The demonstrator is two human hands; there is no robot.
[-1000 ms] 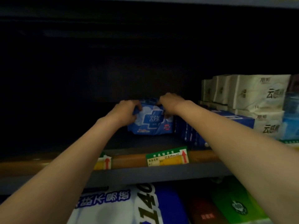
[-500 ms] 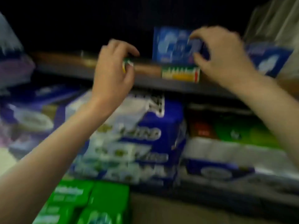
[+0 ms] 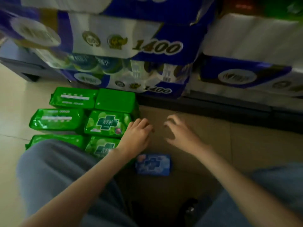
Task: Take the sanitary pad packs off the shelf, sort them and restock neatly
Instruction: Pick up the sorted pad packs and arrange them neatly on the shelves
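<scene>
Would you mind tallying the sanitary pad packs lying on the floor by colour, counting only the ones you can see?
Green packs: 6, in a block of two columns, the nearest two partly hidden by a knee and forearm
Blue pack: 1, lying alone on the floor
Total: 7

Shop aisle, stacked toilet-roll packs (image 3: 131,41) on shelving, green packs (image 3: 73,98) on floor

The single head camera looks steeply down, close above the floor tiles (image 3: 246,145) before the bottom shelf (image 3: 229,104).
</scene>
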